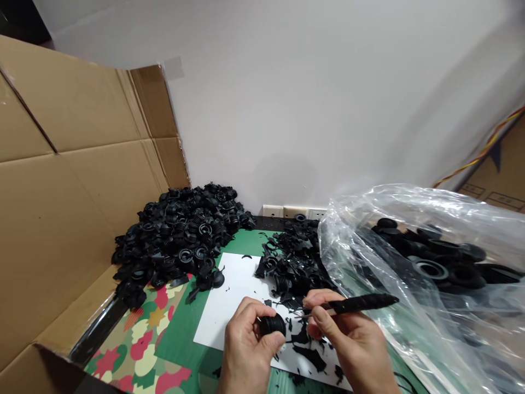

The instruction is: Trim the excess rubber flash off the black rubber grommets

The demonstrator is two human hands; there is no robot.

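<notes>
Low in the middle, my left hand (251,342) is closed around a small round black ribbed rubber part (271,325), pinched between thumb and fingers. Just to its right, my right hand (348,339) grips a slim metal-tipped tool (361,303) like a pen, its handle wrapped in black. The thin tip points left toward the rubber part; a small gap seems to lie between them. Under both hands is a white sheet (213,312), strewn with black scraps (309,355). The exact shape of the tool's tip is too small to make out.
A large heap of black ribbed rubber parts (176,235) rises at left beside a cardboard box wall (74,202). Black offcuts (293,257) pile up behind the hands. At right sits a clear plastic bag (348,241) with black rubber pieces. Sockets (295,212) line the wall's foot.
</notes>
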